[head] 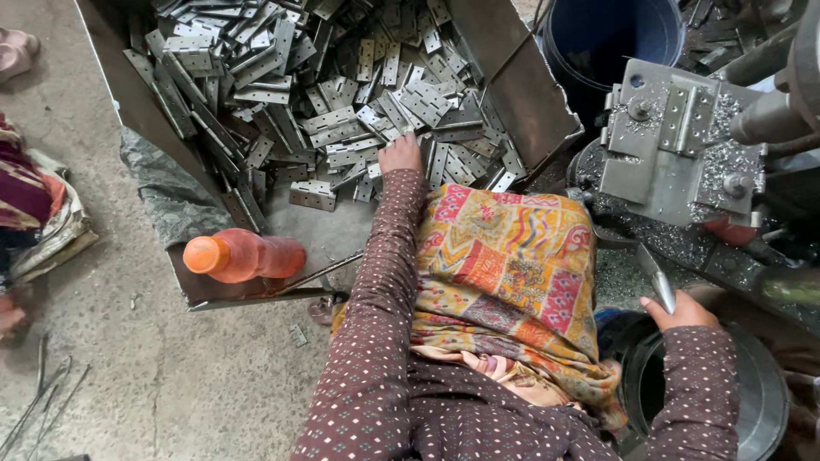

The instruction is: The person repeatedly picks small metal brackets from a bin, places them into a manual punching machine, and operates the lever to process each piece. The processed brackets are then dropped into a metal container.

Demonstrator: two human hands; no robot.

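Observation:
My left hand point(400, 155) reaches into a big metal tray point(171, 128) heaped with several grey steel hinges point(342, 111); its fingers are buried among them, so I cannot see what it grips. My right hand point(679, 314) is closed around a shiny metal lever handle point(658, 282) of the machine at the right. A hinge point(683, 119) sits clamped upright in the machine's steel fixture point(666, 154), with metal shavings scattered around it. A patterned yellow cloth point(512, 273) covers my lap.
An orange plastic bottle point(243, 256) lies on the tray's near edge. A blue bucket point(611, 38) stands behind the machine, a dark metal bucket point(760, 401) under my right arm. Folded cloth point(38, 213) lies on the concrete floor at left.

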